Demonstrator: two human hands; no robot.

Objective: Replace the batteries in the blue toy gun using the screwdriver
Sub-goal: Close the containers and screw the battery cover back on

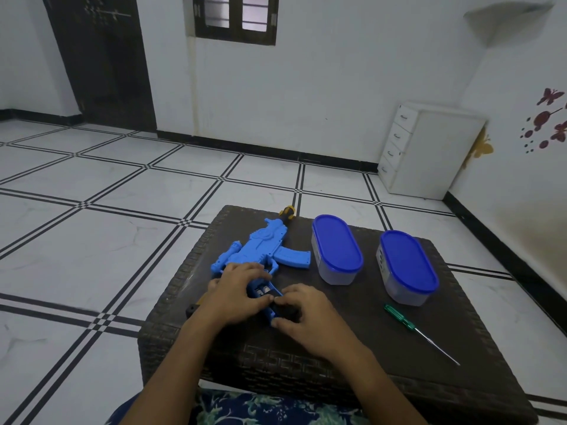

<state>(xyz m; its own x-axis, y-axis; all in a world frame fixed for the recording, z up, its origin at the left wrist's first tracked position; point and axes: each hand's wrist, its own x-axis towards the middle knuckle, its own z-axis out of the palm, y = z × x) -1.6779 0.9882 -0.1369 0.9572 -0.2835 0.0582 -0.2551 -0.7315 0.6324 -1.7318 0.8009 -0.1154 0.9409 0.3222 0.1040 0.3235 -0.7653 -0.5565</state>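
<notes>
blue-lidded tubs (337,250) (406,268), contents unclear, beside toy gun (260,250)

Soft, cool daylight with a bluish cast fills the room evenly. The window (236,13) glows pale, without harsh glare. Shadows on the dark bench (337,348) are faint and diffuse. Wide-angle distortion bends the floor (92,240) lines and walls toward the edges. Detail is slightly soft, blurrier in the corners.
</notes>
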